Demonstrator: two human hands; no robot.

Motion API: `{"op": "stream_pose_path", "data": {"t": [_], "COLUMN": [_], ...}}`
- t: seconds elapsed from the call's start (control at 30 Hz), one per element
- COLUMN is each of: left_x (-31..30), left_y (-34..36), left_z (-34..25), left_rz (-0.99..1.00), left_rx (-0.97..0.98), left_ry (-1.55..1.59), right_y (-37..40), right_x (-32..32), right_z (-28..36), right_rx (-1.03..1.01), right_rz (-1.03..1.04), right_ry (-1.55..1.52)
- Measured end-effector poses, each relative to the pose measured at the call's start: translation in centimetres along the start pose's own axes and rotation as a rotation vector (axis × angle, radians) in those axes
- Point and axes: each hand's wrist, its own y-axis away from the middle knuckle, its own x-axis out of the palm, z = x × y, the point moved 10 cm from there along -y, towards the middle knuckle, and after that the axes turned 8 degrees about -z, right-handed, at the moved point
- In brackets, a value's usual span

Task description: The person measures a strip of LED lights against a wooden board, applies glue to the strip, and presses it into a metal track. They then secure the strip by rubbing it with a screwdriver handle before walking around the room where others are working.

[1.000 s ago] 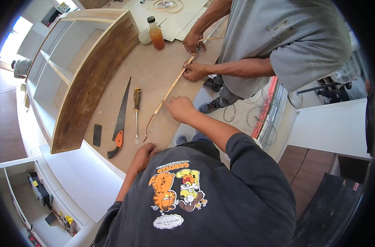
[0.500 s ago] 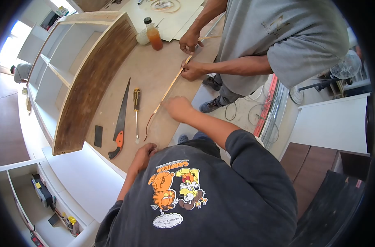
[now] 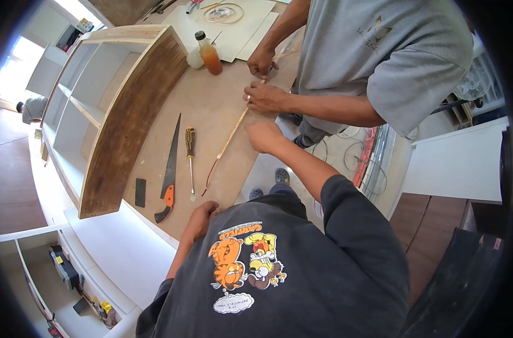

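Observation:
A thin yellowish LED strip [image 3: 231,134] with a short dark red wire lead [image 3: 210,176] lies slantwise across the brown work board [image 3: 155,141]. My right hand [image 3: 264,137] is just right of the strip, slightly apart from it, with fingers curled in and nothing visible in them. At the board's near edge rests my left hand [image 3: 201,218], loosely bent and holding nothing visible; my shirt is close beside it. A co-worker in grey holds the strip's far part with one hand [image 3: 262,61] and the other hand [image 3: 265,97].
Left of the strip lie a screwdriver [image 3: 190,143], a handsaw [image 3: 167,191] and a dark flat plate [image 3: 140,192]. A bottle of orange-brown liquid [image 3: 210,56] stands farther back. A curved wooden cabinet [image 3: 124,124] borders the board's left side. Another person [image 3: 34,109] is far left.
My right hand has moved right and slightly up, away from the strip. The co-worker's nearer hand has shifted over the strip. My left hand remains at the board's edge.

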Motion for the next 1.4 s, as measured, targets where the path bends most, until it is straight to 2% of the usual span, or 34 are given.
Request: {"op": "stream_pose_path", "data": {"t": [0.07,0.17,0.27,0.33,0.4,0.47,0.53,0.6,0.7,0.8,0.9,1.0,1.1,1.2,1.4], "left_x": [0.2,0.1,0.3,0.6,0.8,1.0,0.9,0.8,0.9,0.9,0.7,0.7,1.3,1.6,1.3], "left_y": [-0.2,-0.5,-0.7,-1.0,-1.6,-2.0,-2.0,-2.0,-2.0,-2.1,-1.9,-1.9,-2.4,-2.6,-2.3], "left_z": [0.1,-0.4,-0.2,0.6,1.3,2.1,2.0,1.9,1.9,1.8,1.4,1.6,3.4,4.1,3.2], "left_rz": [0.008,0.001,0.004,0.005,0.008,0.009,0.028,0.04,0.045,0.04,0.051,0.06,0.06,0.06,0.025], "left_rx": [0.004,0.03,0.048,0.035,0.021,-0.008,-0.006,-0.001,0.013,0.032,0.038,0.017,0.034,0.056,0.103], "left_ry": [0.008,-0.03,0.002,0.005,0.025,0.067,0.073,0.093,0.133,0.128,0.101,0.109,0.156,0.176,0.149], "right_y": [1.1,4.9,9.2,11.8,15.1,18.9,24.2,29.0,32.1,32.1,29.2,25.5,23.4,22.6,24.3], "right_x": [2.6,5.2,8.6,13.0,14.3,18.0,24.5,28.0,27.9,28.5,25.5,23.5,19.5,19.2,20.3], "right_z": [-0.7,-0.2,-1.4,-5.2,-9.0,-13.7,-16.9,-21.3,-22.3,-22.4,-17.4,-15.0,-16.6,-16.7,-17.6], "right_rx": [0.015,-0.002,0.174,0.321,0.407,0.353,-0.008,0.088,0.144,0.21,-0.079,-0.115,0.484,0.585,0.581], "right_rz": [0.081,0.115,0.248,0.174,0.123,0.102,0.212,0.268,0.311,0.307,0.281,0.245,0.097,0.098,0.13], "right_ry": [-0.109,-0.49,-0.796,-0.813,-0.653,-0.278,0.133,0.236,0.219,0.143,0.248,0.25,-0.265,-0.326,-0.253]}}
